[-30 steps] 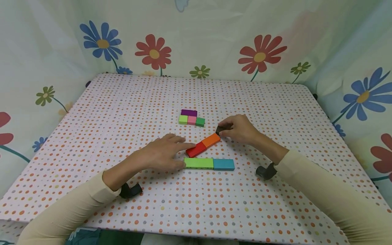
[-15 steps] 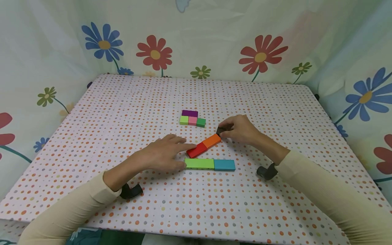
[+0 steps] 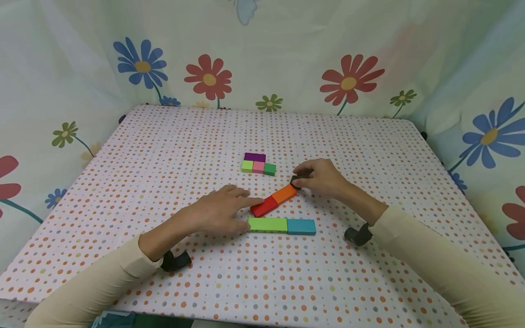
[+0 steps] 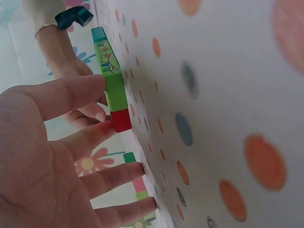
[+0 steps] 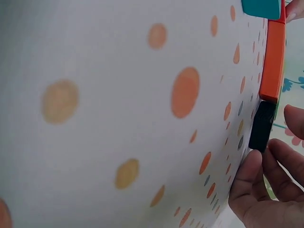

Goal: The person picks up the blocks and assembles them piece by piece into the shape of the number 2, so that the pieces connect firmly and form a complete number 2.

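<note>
My red and orange bar [image 3: 273, 200] lies slanted, pointing up to the right. My right hand [image 3: 320, 178] pinches a black block [image 3: 294, 181] at its top end. My left hand [image 3: 221, 212], fingers flat, touches its red end.

We see the left hand [image 3: 217, 212] flat on the dotted tablecloth [image 3: 164, 150], fingertips touching the red block [image 3: 264, 206] and light green block [image 3: 267, 224]. The right hand [image 3: 321, 177] pinches a small black block [image 3: 294, 181] against the orange block [image 3: 284, 194].
</note>
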{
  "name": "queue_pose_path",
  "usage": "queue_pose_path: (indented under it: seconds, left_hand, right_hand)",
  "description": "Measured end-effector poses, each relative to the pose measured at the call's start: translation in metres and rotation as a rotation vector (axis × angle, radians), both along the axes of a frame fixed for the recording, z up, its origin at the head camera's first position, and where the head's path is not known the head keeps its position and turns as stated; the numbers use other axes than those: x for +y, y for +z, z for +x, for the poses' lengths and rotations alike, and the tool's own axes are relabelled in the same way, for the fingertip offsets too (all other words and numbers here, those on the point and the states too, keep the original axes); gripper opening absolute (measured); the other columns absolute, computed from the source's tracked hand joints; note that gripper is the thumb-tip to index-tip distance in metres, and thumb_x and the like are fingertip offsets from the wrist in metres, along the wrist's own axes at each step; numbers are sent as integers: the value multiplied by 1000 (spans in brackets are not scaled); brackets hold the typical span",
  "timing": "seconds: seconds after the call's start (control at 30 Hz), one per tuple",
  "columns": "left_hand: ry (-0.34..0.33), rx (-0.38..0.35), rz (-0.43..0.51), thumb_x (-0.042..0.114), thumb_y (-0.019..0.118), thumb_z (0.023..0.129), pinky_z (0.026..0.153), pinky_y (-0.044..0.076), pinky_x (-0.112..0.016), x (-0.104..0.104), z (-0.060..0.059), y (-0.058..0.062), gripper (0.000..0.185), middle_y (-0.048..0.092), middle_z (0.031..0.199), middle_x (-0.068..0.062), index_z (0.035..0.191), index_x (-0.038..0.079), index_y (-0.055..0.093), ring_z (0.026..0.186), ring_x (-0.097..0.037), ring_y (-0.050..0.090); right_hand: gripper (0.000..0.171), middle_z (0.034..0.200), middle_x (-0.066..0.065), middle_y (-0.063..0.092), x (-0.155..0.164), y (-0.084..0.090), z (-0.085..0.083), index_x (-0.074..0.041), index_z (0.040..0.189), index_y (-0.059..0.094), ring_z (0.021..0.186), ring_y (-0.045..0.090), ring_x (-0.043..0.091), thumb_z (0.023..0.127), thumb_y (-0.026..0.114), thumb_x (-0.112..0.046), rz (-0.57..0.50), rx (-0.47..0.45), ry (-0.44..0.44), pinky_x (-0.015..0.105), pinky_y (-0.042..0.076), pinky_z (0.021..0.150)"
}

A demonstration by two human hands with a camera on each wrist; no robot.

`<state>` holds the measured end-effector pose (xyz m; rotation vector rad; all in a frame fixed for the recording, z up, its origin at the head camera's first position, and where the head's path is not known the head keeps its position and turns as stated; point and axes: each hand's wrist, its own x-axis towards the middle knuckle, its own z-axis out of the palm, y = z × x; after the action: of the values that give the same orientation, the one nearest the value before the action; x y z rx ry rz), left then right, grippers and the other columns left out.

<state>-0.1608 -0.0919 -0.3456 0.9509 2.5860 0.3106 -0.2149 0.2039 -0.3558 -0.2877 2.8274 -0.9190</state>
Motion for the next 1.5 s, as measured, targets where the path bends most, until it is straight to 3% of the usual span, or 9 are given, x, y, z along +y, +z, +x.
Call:
queue_pose_path:
  seconds: [0.3, 0.47, 0.77, 1.03, 1.3, 1.5]
  left_hand:
    - [1, 11, -7, 43, 65, 92, 115, 31, -59, 0, -1, -1, 67, 39, 161, -5, 155, 36, 44, 149, -34, 28]
    - [1, 9, 4, 42, 65, 92, 115, 31, -60, 0, -2, -1, 67, 38, 161, -5, 155, 36, 43, 149, -35, 28]
    - [-5, -13, -4, 42, 64, 93, 116, 28, -61, 0, 2, -2, 67, 37, 162, -6, 155, 36, 42, 151, -37, 25]
    - [-13, 5, -19, 43, 63, 93, 116, 29, -61, 0, 3, -4, 66, 37, 162, -6, 156, 36, 42, 150, -37, 26]
    - [-22, 21, -25, 43, 62, 93, 115, 31, -61, 0, 3, -2, 66, 37, 162, -6, 156, 35, 42, 150, -37, 27]
    - [-26, 23, -24, 43, 61, 94, 115, 30, -62, 0, 1, -2, 65, 36, 162, -7, 156, 34, 42, 150, -38, 26]
  right_hand:
    - [33, 105, 10, 68, -13, 6, -14, -2, 123, 69, 91, 59, 24, 98, 67, -23, 102, 40, 97, 36, 52, 77]
    - [34, 104, 11, 65, -20, 8, -22, -1, 126, 67, 90, 57, 24, 100, 63, -24, 136, 40, 108, 35, 50, 75]
    - [42, 123, 13, 66, -29, 1, -22, 0, 134, 63, 103, 61, 26, 100, 62, -25, 159, 20, 112, 43, 53, 91]
    - [47, 137, 13, 63, -39, 0, -23, -1, 138, 62, 130, 52, 31, 99, 64, -29, 203, 36, 130, 51, 40, 112]
    - [51, 131, 13, 66, -47, 3, -25, 0, 139, 60, 118, 56, 28, 97, 67, -28, 233, 67, 167, 47, 46, 105]
    - [53, 138, 13, 62, -53, 5, -26, -2, 142, 58, 125, 53, 29, 98, 67, -30, 259, 45, 150, 48, 43, 110]
